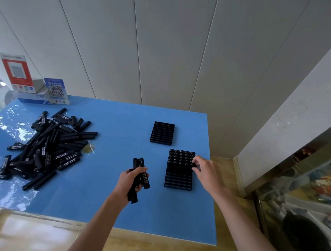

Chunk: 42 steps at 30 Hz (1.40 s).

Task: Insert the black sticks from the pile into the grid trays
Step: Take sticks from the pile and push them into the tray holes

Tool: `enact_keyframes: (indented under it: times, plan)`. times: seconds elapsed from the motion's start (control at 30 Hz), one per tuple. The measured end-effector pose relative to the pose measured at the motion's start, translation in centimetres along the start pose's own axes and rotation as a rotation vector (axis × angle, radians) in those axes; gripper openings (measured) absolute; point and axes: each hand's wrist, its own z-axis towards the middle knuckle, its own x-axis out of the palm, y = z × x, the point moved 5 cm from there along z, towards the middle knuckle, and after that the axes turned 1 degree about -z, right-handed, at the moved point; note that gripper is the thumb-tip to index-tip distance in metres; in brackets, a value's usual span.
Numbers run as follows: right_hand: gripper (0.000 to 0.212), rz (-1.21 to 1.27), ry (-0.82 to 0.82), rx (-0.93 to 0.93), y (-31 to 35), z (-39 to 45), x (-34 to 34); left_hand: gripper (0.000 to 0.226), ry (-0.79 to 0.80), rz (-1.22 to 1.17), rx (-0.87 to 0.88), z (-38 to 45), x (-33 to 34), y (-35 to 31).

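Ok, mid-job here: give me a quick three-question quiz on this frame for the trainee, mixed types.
1. True or false: the far grid tray already holds sticks.
2. Multiple choice: the left hand is (A) empty, (B) gripping a bundle of black sticks, (C) resting on the pile.
3. Fill in: the right hand is at the near grid tray, whose ____ rows are filled.

Key
1. False: its cells look empty.
2. B.
3. Far: the rows nearest the person are still empty.
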Motion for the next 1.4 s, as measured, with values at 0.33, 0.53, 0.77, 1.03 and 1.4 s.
enact_keyframes:
  times: [0.33,0.53,0.77,1.03,1.4]
  plan:
    - [0.007,-0.006,-0.077,-0.009,-0.1,-0.5,-0.4,0.027,0.034,0.036,0.007,-0.1,1.3,-0.1]
    - [0.007,0.291,-0.067,-0.009,3.9,-0.3,-0.8,0.03,0.097,0.049,0.037,-0.2,2.4,0.0]
    - [0.012,0.762,0.275,0.114,8.8,-0.7,1.3,0.032,0.154,0.175,0.1,-0.5,3.5,-0.3]
    - [0.022,0.885,0.487,0.174,9.7,-0.1,1.8,0.029,0.201,0.264,0.145,-0.3,3.4,-0.6]
    - [0.01,0.748,0.269,0.204,7.1,0.6,0.9,0.029,0.075,0.192,0.077,0.0,0.6,-0.6]
